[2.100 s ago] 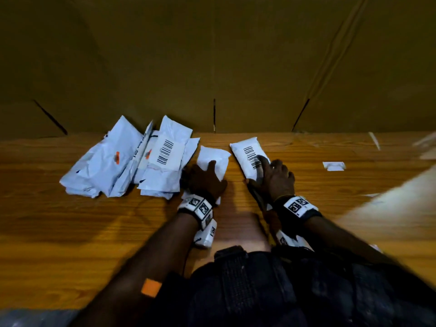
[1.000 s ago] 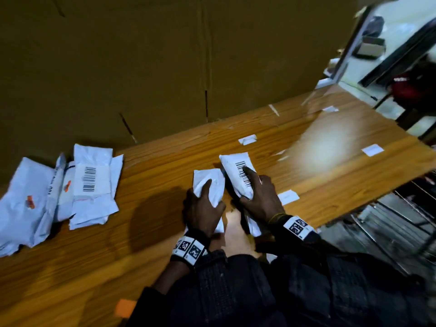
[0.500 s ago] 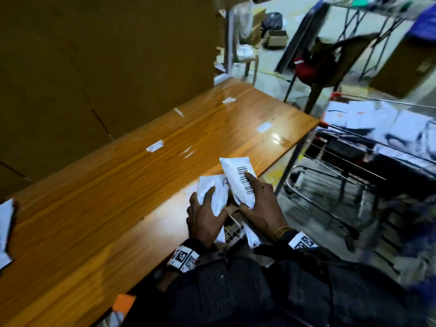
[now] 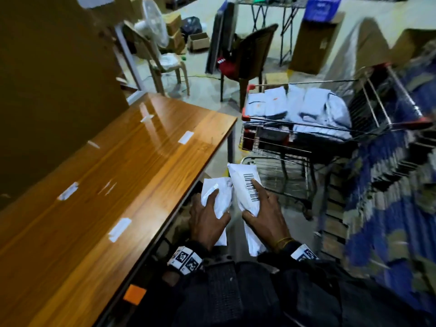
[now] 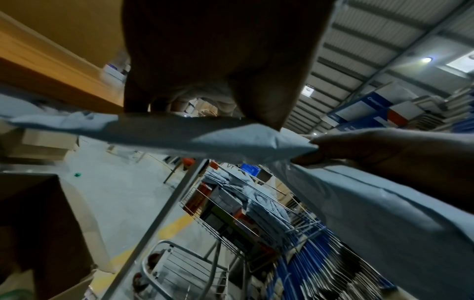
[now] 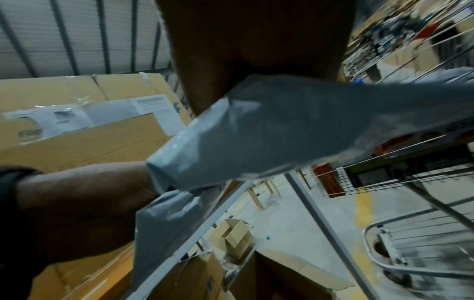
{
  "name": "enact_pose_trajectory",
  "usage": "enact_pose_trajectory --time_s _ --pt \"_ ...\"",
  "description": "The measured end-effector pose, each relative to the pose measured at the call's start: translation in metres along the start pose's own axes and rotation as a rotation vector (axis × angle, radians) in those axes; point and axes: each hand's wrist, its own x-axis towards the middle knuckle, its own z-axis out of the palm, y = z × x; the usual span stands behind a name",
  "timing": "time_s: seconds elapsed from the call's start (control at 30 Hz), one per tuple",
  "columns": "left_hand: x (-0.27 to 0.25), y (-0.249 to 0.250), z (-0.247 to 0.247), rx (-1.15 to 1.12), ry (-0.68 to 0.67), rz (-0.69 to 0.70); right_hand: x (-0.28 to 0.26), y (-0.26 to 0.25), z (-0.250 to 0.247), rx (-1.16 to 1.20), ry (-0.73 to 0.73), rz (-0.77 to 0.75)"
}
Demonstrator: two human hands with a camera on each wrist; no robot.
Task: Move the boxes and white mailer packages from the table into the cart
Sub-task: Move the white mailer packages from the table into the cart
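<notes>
My left hand (image 4: pixel 208 218) grips a small white mailer (image 4: pixel 218 197), held in the air just off the table's near right edge. My right hand (image 4: pixel 265 213) grips a longer white mailer with a barcode label (image 4: pixel 246 185), close beside the first. In the left wrist view the small mailer (image 5: pixel 205 140) lies under my thumb, and in the right wrist view the barcode mailer (image 6: pixel 282 125) crosses under my palm. The wire cart (image 4: pixel 377 114) stands ahead to the right, holding several white mailers (image 4: pixel 306 107) on top of boxes.
The wooden table (image 4: pixel 106 185) runs along my left with only paper scraps on it. A brown chair (image 4: pixel 250 57), a pale chair with a fan (image 4: pixel 160 50) and cardboard boxes stand on the floor beyond. Blue stacked goods (image 4: pixel 389 208) line the right side.
I have lifted both mailers off the table and turned right. The pile of mailers on the table has left the view and the cart has come into view.
</notes>
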Motion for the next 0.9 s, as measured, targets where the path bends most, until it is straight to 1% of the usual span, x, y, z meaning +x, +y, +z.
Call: enact_pose_trajectory --time_s 0.13,0.33,0.47,0.6,0.73,0.77,0.83,0.9 --pt "0.027 0.033 0.025 0.009 -0.048 0.089 0.017 0.027 -0.026 -0.008 0.069 0.085" --pt "0.09 0.079 0.063 0.015 -0.15 0.139 0.068 0.061 -0.064 -0.019 0.17 0.151" --pt "0.142 0.114 0.083 0.0 -0.18 0.165 0.113 0.079 -0.09 -0.025 0.195 0.208" --pt "0.194 0.15 0.094 -0.012 -0.215 0.205 0.164 0.095 -0.111 -0.05 0.199 0.198" --pt "0.232 0.168 0.103 -0.007 -0.242 0.237 0.203 0.102 -0.124 -0.084 0.217 0.229" --pt "0.251 0.176 0.109 -0.007 -0.256 0.249 0.219 0.106 -0.129 -0.082 0.232 0.247" --pt "0.261 0.182 0.11 -0.003 -0.268 0.259 0.228 0.106 -0.134 -0.1 0.22 0.236" --pt "0.278 0.19 0.118 -0.019 -0.286 0.273 0.242 0.111 -0.141 -0.109 0.212 0.267"
